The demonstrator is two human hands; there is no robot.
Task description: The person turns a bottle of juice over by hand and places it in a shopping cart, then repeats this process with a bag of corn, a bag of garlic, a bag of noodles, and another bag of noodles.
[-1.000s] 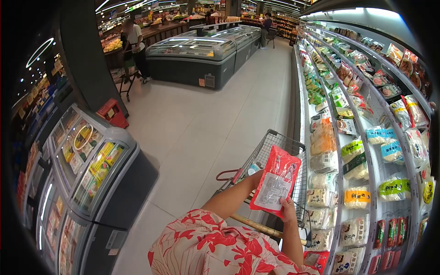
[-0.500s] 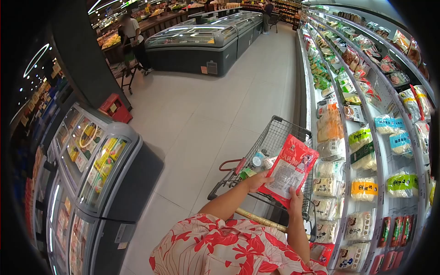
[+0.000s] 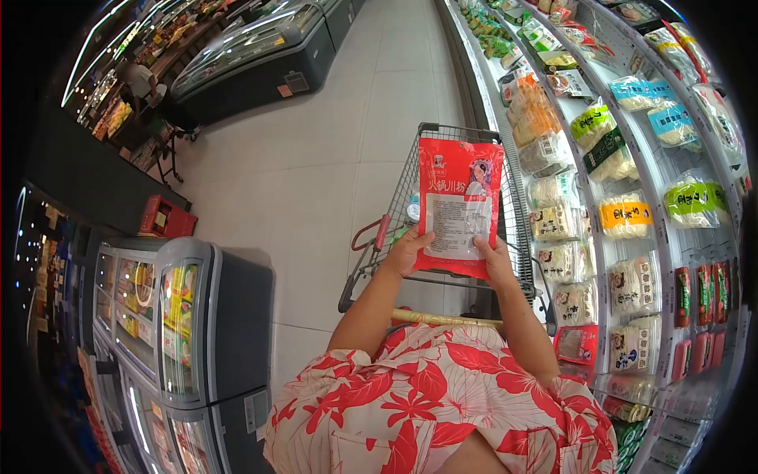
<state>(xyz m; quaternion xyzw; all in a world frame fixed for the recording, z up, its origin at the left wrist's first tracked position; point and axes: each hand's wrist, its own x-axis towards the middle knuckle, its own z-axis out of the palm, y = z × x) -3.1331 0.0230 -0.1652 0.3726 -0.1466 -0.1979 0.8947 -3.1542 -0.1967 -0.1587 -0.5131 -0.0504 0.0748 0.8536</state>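
A supermarket aisle with a pale tiled floor (image 3: 332, 182) runs between a glass-fronted freezer cabinet (image 3: 229, 316) and the chilled shelves (image 3: 596, 261) of white packets. The person's left hand (image 3: 408, 251) and right hand (image 3: 497, 261) each pinch a lower corner of a red packet (image 3: 459, 201). The thumbs lie on its front and the fingers are hidden behind. The packet stands upright and flat to the camera, its white printed panel turned to the wearer, a hold that seems meant to keep the print readable. It hangs just above the shopping cart (image 3: 399, 186), whose handle (image 3: 446, 319) lies near the floral dress (image 3: 442, 395). Another person (image 3: 142, 83) stands well apart, by a far counter.
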